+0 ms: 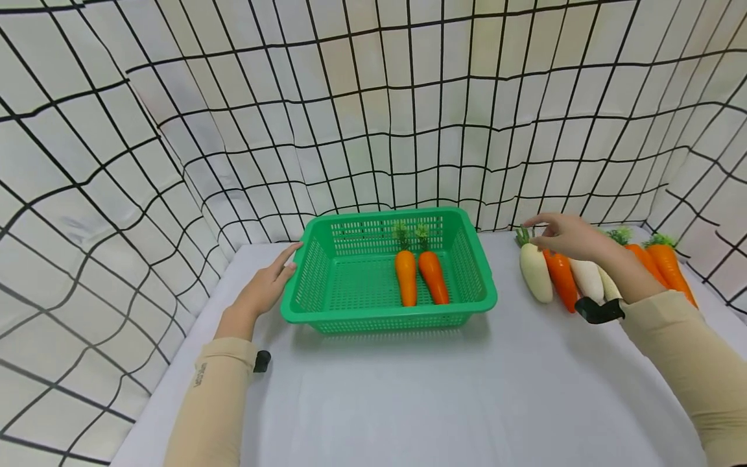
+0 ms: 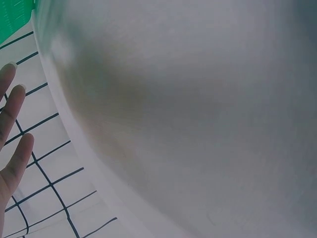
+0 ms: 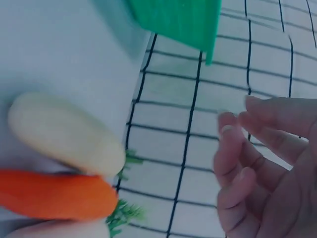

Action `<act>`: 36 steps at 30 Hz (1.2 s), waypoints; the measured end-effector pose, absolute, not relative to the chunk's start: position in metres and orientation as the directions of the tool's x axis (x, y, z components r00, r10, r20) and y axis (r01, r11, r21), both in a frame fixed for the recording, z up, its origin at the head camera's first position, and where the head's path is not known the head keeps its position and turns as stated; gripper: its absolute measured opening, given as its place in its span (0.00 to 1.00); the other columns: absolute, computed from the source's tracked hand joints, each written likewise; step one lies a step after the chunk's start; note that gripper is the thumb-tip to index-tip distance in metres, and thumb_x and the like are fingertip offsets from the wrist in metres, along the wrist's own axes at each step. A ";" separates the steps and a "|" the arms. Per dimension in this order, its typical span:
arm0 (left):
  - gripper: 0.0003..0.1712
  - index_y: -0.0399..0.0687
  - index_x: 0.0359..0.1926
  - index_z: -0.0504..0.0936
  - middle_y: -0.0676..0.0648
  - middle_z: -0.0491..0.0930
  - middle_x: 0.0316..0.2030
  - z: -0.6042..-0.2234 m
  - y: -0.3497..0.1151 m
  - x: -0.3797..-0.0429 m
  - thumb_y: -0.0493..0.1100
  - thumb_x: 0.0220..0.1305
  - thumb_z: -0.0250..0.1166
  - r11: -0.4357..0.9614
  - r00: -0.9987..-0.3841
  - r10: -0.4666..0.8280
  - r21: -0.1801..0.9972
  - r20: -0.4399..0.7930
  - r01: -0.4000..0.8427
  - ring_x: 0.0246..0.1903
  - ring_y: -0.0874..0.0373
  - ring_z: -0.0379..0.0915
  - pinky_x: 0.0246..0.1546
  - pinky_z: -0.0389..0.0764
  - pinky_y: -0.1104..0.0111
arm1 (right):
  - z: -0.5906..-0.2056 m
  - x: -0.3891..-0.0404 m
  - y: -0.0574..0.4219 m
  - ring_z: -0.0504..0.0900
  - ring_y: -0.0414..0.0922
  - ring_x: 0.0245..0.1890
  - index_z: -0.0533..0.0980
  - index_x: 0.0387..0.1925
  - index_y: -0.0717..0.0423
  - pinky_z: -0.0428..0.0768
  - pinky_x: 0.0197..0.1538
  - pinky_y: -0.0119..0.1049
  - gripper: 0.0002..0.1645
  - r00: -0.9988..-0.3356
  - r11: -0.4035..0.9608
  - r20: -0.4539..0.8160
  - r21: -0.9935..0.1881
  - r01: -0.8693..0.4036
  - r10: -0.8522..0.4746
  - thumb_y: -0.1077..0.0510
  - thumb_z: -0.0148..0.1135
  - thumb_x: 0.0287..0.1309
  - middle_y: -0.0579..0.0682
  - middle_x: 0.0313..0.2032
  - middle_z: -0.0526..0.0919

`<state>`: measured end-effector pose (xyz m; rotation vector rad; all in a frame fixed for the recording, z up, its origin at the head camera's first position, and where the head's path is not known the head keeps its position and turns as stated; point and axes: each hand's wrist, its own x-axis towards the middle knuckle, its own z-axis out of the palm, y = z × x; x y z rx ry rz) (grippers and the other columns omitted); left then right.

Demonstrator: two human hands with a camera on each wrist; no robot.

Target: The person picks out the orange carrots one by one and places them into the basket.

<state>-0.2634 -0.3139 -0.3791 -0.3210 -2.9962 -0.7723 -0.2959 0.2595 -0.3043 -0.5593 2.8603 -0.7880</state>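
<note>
A green plastic basket (image 1: pixel 385 316) stands on the white table. Inside it, on the right half, lie an orange carrot (image 1: pixel 405 279) and a redder carrot (image 1: pixel 433 277), leafy tops toward the back. My left hand (image 1: pixel 262 287) rests its extended fingers at the basket's left rim. Over at the right, my right hand (image 1: pixel 567 237) hovers above a row of vegetables, fingers loosely bent and nothing held. Nearest below it are a white radish (image 1: pixel 535 274) and a red-orange carrot (image 1: pixel 561 280). In the right wrist view the radish (image 3: pixel 64 134) lies apart from the fingers.
Further right lie another white radish (image 1: pixel 586 279), a pale one (image 1: pixel 609 284) partly under my right arm, and orange carrots (image 1: pixel 665 264). White walls with black netting (image 1: pixel 403 110) stand behind the table and at both sides.
</note>
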 end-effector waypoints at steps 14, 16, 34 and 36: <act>0.35 0.59 0.83 0.47 0.23 0.68 0.66 -0.379 -0.313 -0.265 0.64 0.82 0.33 0.851 -0.978 0.195 0.482 0.080 0.209 0.61 0.24 0.69 0.53 0.71 0.34 | -0.348 -0.300 0.307 0.77 0.49 0.27 0.65 0.65 0.75 0.75 0.32 0.42 0.29 -0.948 0.838 -0.151 -0.520 -0.166 -0.281 0.60 0.57 0.72 0.55 0.29 0.80; 0.35 0.59 0.83 0.47 0.22 0.69 0.65 -0.379 -0.313 -0.264 0.63 0.83 0.33 0.851 -0.977 0.196 0.481 0.084 0.213 0.61 0.24 0.69 0.52 0.72 0.35 | -0.352 -0.301 0.308 0.77 0.48 0.24 0.63 0.66 0.76 0.74 0.31 0.41 0.30 -0.953 0.838 -0.160 -0.528 -0.137 -0.257 0.59 0.57 0.72 0.55 0.27 0.79; 0.34 0.61 0.83 0.47 0.23 0.75 0.58 -0.380 -0.315 -0.263 0.62 0.83 0.33 0.845 -0.979 0.186 0.494 0.087 0.204 0.58 0.26 0.72 0.50 0.73 0.36 | -0.363 -0.303 0.306 0.82 0.49 0.26 0.60 0.67 0.75 0.80 0.38 0.47 0.36 -0.973 0.900 -0.189 -0.434 -0.035 -0.129 0.56 0.59 0.69 0.63 0.33 0.80; 0.34 0.61 0.83 0.47 0.22 0.73 0.61 -0.381 -0.315 -0.263 0.63 0.83 0.33 0.847 -0.978 0.188 0.491 0.088 0.207 0.59 0.25 0.71 0.50 0.73 0.36 | -0.362 -0.303 0.303 0.82 0.48 0.26 0.58 0.68 0.76 0.80 0.35 0.43 0.37 -0.970 0.902 -0.214 -0.432 -0.014 -0.118 0.56 0.60 0.69 0.69 0.40 0.80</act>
